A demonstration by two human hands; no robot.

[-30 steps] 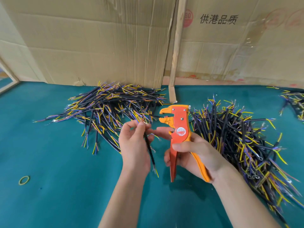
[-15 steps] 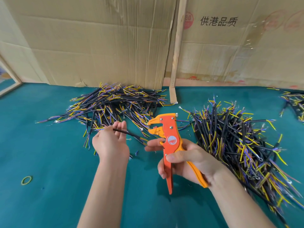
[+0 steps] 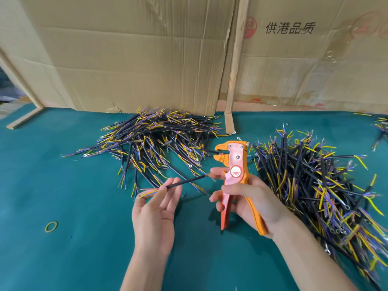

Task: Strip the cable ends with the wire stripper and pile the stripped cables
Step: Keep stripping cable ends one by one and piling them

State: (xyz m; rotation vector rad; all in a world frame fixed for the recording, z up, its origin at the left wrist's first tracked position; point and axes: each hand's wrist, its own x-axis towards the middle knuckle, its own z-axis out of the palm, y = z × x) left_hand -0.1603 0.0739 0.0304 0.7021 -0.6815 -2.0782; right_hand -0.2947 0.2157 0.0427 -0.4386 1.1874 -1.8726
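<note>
My right hand (image 3: 249, 198) grips the handles of the orange wire stripper (image 3: 235, 171), held upright with its jaws pointing left. My left hand (image 3: 156, 208) lies palm up with its fingers nearly straight. A single black cable (image 3: 189, 181) rests across its fingertips; the cable's yellow and blue wire ends stick out to the left, and its other end reaches the fingers of my right hand. A pile of cables (image 3: 155, 139) lies behind my left hand. A second, larger pile (image 3: 315, 185) spreads out to the right of the stripper.
The work surface is a teal cloth (image 3: 63, 248). Cardboard sheets (image 3: 136, 59) and a wooden slat (image 3: 236, 66) stand along the back. A yellow-green rubber band (image 3: 51, 226) lies at the left. More cables (image 3: 381, 127) lie at the far right edge.
My left hand has turned palm up and come back from the left pile toward the stripper, its fingers opening under the cable. The stripper has shifted slightly right and up.
</note>
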